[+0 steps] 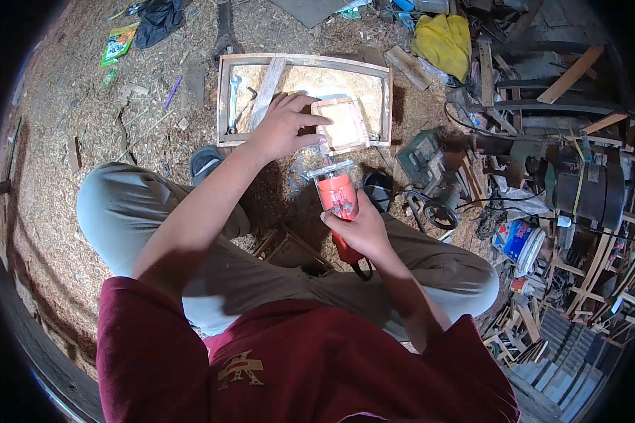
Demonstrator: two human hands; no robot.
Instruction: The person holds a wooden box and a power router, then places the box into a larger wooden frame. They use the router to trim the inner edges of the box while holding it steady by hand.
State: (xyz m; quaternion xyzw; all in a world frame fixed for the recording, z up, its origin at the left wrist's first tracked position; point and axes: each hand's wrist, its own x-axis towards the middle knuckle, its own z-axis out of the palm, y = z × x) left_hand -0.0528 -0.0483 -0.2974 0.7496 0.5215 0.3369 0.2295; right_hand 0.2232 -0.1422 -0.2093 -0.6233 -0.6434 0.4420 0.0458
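My right hand [362, 229] is wrapped around a red jigsaw [336, 192], its metal base plate facing away from me and close to a small square wooden piece [343, 125]. Strong light washes out the middle of that piece. My left hand [282, 128] grips its left side, thumb nearer to me and fingers over the far edge. Beneath it lies a shallow wooden tray [303, 59] with sawdust inside. A wrench [233, 102] and a grey wooden slat [267, 86] rest at the tray's left end.
Sawdust and scraps cover the ground. Upper right lies a yellow cloth [442, 44]. A green metal case [420, 158] and a black cable [501, 202] are at the right, near a blue-and-white bucket [519, 243] and piled wood strips [596, 261]. A purple stick [172, 93] lies left.
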